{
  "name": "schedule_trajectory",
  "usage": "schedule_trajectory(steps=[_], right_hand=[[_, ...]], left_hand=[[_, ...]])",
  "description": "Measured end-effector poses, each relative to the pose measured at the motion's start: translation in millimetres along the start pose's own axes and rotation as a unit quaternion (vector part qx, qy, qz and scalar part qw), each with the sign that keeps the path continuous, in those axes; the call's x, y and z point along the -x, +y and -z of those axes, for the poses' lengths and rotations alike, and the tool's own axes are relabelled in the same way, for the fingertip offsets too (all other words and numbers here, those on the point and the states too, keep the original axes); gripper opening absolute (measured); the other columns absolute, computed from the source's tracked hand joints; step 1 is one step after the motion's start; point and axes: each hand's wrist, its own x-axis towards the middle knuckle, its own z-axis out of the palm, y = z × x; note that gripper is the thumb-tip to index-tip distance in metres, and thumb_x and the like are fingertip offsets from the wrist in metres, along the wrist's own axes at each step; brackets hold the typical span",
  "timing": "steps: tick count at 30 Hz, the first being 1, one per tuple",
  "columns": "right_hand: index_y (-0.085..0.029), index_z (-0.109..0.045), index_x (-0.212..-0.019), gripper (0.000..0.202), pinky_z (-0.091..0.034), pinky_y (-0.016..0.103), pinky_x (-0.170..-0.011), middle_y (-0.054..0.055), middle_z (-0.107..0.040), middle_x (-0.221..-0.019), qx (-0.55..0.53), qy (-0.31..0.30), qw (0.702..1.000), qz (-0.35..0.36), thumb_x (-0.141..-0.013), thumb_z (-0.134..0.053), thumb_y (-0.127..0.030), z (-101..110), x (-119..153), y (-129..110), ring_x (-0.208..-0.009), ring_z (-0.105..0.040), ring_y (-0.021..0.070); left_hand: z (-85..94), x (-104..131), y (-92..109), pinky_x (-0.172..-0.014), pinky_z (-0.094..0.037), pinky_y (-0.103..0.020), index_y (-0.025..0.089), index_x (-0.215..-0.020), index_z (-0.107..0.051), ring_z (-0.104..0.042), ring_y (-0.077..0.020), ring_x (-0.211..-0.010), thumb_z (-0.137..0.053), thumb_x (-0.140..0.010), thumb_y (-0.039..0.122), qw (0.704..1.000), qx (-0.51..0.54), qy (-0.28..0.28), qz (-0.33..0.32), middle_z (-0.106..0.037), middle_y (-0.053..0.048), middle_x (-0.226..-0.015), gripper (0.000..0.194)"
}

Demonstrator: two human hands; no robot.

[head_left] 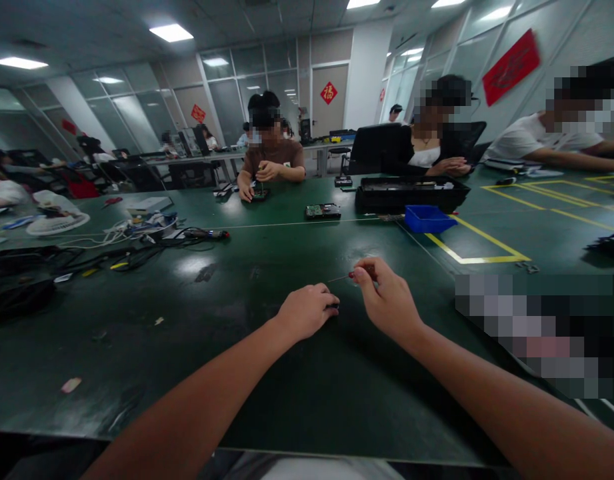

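Note:
My right hand (381, 293) grips the small red handle of a thin screwdriver (352, 275), with most of the handle hidden by the fingers. Its slim metal shaft points left, towards my left hand (309, 311). The fingers of that hand are curled over the green table (287, 400). Something small and dark shows at its fingertips, too hidden to name. The two hands are apart, with the shaft spanning part of the gap between them.
Ahead stand a circuit-board hard drive (323, 211), a blue bin (429, 219) and a long black tray (411, 194). Cables and a dark cylindrical tool (207, 234) lie left. Across the table a person (273, 160) handles a drive; two others sit at the right.

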Motion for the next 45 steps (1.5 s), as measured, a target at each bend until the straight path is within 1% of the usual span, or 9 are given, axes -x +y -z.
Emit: schedule_trajectory(steps=[7,17,21,26,29,33,36,41,45], right_hand=[[-0.022,-0.057,-0.100,0.018,-0.052,0.040,-0.076,0.007,-0.071,-0.089,-0.001,-0.004,1.000,-0.001,-0.098,-0.046,-0.036,1,0,-1,-0.083,-0.070,0.0243],[-0.021,-0.057,-0.101,0.018,-0.052,0.038,-0.076,0.007,-0.071,-0.090,-0.005,-0.010,1.000,-0.001,-0.098,-0.046,-0.034,1,1,-2,-0.084,-0.070,0.0235],[-0.021,-0.057,-0.101,0.018,-0.052,0.038,-0.076,0.007,-0.071,-0.091,-0.001,-0.010,1.000,0.005,-0.098,-0.046,-0.035,1,0,-1,-0.085,-0.070,0.0237],[-0.022,-0.058,-0.101,0.018,-0.052,0.038,-0.074,0.007,-0.071,-0.092,0.006,-0.016,1.000,0.000,-0.099,-0.047,-0.036,3,0,-2,-0.085,-0.069,0.0237],[-0.022,-0.058,-0.101,0.018,-0.052,0.037,-0.072,0.007,-0.071,-0.091,0.006,-0.020,1.000,0.000,-0.099,-0.047,-0.035,3,0,-2,-0.083,-0.069,0.0233],[-0.022,-0.058,-0.102,0.018,-0.052,0.038,-0.074,0.007,-0.071,-0.091,0.004,-0.024,1.000,0.002,-0.099,-0.046,-0.035,2,0,-1,-0.084,-0.069,0.0232],[-0.022,-0.058,-0.101,0.019,-0.052,0.038,-0.074,0.007,-0.071,-0.091,0.004,-0.027,1.000,0.000,-0.099,-0.046,-0.036,1,0,-1,-0.084,-0.069,0.0232],[-0.021,-0.058,-0.101,0.019,-0.052,0.039,-0.075,0.007,-0.070,-0.091,0.008,-0.040,0.999,-0.009,-0.099,-0.046,-0.035,1,0,-4,-0.084,-0.068,0.0232],[-0.021,-0.058,-0.102,0.019,-0.053,0.039,-0.074,0.007,-0.071,-0.092,0.010,-0.040,0.999,-0.008,-0.099,-0.046,-0.035,1,0,-2,-0.085,-0.069,0.0230]], left_hand=[[5.1,5,-4,-0.080,-0.050,-0.032,0.025,-0.102,-0.068,-0.062,-0.0210,-0.100,-0.060,-0.093,0.034,1.000,0.000,-0.008,0.011,-0.067,-0.002,-0.107,0.015],[12.4,12,-1,-0.079,-0.049,-0.033,0.024,-0.102,-0.066,-0.062,-0.0222,-0.099,-0.062,-0.091,0.030,0.999,0.015,-0.032,0.002,-0.067,-0.002,-0.103,0.014],[17.9,14,-7,-0.089,-0.048,-0.034,0.026,-0.118,-0.065,-0.061,-0.0210,-0.105,-0.062,-0.091,0.032,0.995,0.100,-0.003,0.005,-0.066,-0.003,-0.115,0.028],[49.1,22,-31,-0.093,-0.046,-0.034,0.026,-0.109,-0.071,-0.061,-0.0200,-0.105,-0.061,-0.091,0.039,0.967,0.231,0.080,0.065,-0.068,-0.003,-0.112,0.024],[68.9,35,-54,-0.076,-0.047,-0.031,0.021,-0.105,-0.071,-0.061,-0.0187,-0.089,-0.062,-0.088,0.046,0.928,0.318,0.124,0.150,-0.068,-0.006,-0.104,0.031],[84.2,62,-87,-0.051,-0.033,-0.021,0.015,-0.104,-0.067,-0.051,-0.0120,-0.070,-0.073,-0.079,0.045,0.836,0.463,0.188,0.227,-0.065,-0.008,-0.099,0.040],[94.7,88,-106,-0.049,-0.028,-0.018,0.015,-0.103,-0.067,-0.048,-0.0096,-0.072,-0.075,-0.079,0.036,0.778,0.514,0.254,0.258,-0.063,-0.005,-0.099,0.033],[118.4,134,-133,-0.050,-0.029,-0.017,0.018,-0.096,-0.067,-0.049,-0.0075,-0.068,-0.063,-0.090,0.026,0.674,0.521,0.389,0.350,-0.061,0.002,-0.084,0.011],[133.9,175,-159,-0.054,-0.034,-0.017,0.017,-0.082,-0.059,-0.050,-0.0075,-0.063,-0.051,-0.094,0.021,0.590,0.477,0.484,0.436,-0.059,0.007,-0.067,0.016]])
